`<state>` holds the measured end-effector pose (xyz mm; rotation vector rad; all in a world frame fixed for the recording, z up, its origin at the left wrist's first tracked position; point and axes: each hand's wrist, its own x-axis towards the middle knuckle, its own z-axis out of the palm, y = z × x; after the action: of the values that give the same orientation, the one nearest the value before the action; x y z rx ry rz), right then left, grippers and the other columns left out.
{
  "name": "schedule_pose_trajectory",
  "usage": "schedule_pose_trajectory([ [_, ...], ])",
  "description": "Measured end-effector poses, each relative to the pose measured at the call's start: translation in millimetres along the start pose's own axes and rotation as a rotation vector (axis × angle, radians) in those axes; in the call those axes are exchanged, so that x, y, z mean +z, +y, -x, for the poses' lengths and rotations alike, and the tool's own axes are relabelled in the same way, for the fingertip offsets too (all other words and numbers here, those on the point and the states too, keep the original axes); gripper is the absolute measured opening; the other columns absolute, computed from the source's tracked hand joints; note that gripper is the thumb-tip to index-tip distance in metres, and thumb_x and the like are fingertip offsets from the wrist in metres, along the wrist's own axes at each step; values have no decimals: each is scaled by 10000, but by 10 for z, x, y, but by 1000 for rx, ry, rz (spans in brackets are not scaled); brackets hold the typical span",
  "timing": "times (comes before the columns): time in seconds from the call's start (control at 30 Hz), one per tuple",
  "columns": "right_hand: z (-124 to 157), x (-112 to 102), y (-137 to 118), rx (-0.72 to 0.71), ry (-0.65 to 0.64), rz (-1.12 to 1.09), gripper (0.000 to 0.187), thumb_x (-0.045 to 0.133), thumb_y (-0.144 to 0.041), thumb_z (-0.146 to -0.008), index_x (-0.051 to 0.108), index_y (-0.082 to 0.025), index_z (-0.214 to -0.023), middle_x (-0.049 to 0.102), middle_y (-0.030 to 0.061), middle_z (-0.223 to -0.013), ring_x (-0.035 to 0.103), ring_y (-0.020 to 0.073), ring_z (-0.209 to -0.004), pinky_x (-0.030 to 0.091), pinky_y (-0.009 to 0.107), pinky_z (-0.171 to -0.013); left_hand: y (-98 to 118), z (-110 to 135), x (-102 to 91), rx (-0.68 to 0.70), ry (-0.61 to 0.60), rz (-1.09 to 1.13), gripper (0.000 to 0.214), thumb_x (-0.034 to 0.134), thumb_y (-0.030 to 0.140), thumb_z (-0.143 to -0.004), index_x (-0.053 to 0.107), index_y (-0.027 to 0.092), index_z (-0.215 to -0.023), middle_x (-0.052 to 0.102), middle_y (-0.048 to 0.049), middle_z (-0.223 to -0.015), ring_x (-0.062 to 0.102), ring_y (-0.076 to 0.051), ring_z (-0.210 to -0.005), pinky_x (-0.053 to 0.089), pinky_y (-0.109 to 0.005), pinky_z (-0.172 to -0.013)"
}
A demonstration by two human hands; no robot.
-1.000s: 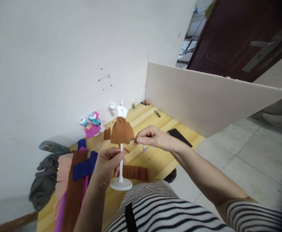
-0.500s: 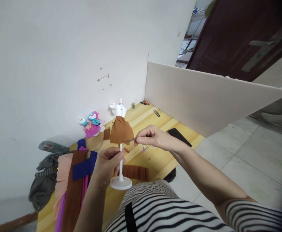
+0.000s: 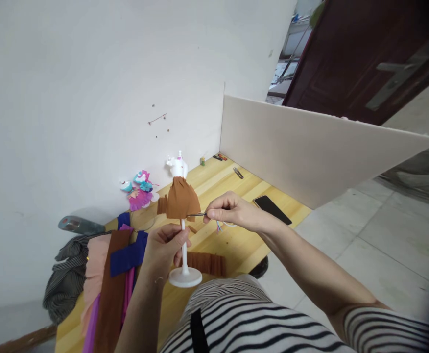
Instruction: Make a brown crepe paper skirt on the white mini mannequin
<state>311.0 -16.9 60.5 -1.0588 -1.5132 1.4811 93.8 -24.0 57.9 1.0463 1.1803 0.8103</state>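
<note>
My left hand (image 3: 165, 247) is closed round the white pole of a small mannequin stand (image 3: 183, 255), holding it up above the wooden table (image 3: 232, 240). A brown pleated skirt (image 3: 179, 200) hangs on the white torso (image 3: 178, 167). My right hand (image 3: 232, 211) pinches a thin metal pin (image 3: 196, 214) whose tip touches the skirt's lower right edge.
Strips of brown, blue, pink and purple fabric (image 3: 115, 264) lie at the table's left, beside a striped cloth (image 3: 65, 277). A pleated brown strip (image 3: 207, 262), a black phone (image 3: 272, 209), small scissors (image 3: 238, 172) and colourful doll pieces (image 3: 139, 189) lie on the table. A white panel (image 3: 310, 147) borders its right side.
The mannequin has tilted and turned slightly left in my left hand. My right hand keeps the pin at the skirt's edge, barely moved.
</note>
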Motion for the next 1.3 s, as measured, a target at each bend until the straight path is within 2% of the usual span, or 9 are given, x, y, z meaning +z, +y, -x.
schedule_pose_trajectory([
  [0.13,11,10,-28,-46,-12,-12,472,646,-567,-735,719,-102,-760,578,14,-602,450,91,-534,407,235,-512,0,-9,-6,10,-10,8,401,805,467,-530,675,102,-636,628,-13,-486,382,-22,-251,247,-145,-273],
  [0.37,45,17,-36,-70,-119,42,462,611,-557,-770,640,-108,-668,471,-29,-549,387,75,-522,310,230,-502,-26,-29,-61,25,-29,28,397,804,454,-546,694,101,-690,639,-10,-509,392,-21,-258,249,-139,-272],
  [0.67,148,-137,-20,-29,-108,136,432,618,-525,-786,656,-94,-770,531,-2,-615,413,87,-552,324,234,-524,-18,-21,-51,50,-24,58,336,790,406,-582,704,111,-719,637,-3,-514,391,-17,-274,266,-135,-279],
  [0.87,168,-221,-9,-40,-125,42,453,636,-554,-763,666,-104,-799,504,-18,-595,397,84,-541,304,231,-509,-4,-31,-40,62,-50,70,330,784,410,-586,700,116,-711,628,0,-504,388,-14,-278,266,-131,-283],
  [1.1,161,-108,-84,-48,-94,6,510,594,-590,-777,685,-89,-797,430,-38,-555,323,74,-522,234,236,-484,-28,-36,-29,85,-60,50,317,762,411,-618,694,119,-724,630,2,-522,384,-8,-279,263,-131,-292],
  [1.3,139,-41,-78,-79,-57,-7,487,581,-576,-790,686,-101,-800,396,-52,-531,303,68,-491,207,232,-457,-24,-34,2,89,-53,6,299,746,395,-638,684,121,-739,624,4,-527,383,-18,-287,272,-147,-299],
])
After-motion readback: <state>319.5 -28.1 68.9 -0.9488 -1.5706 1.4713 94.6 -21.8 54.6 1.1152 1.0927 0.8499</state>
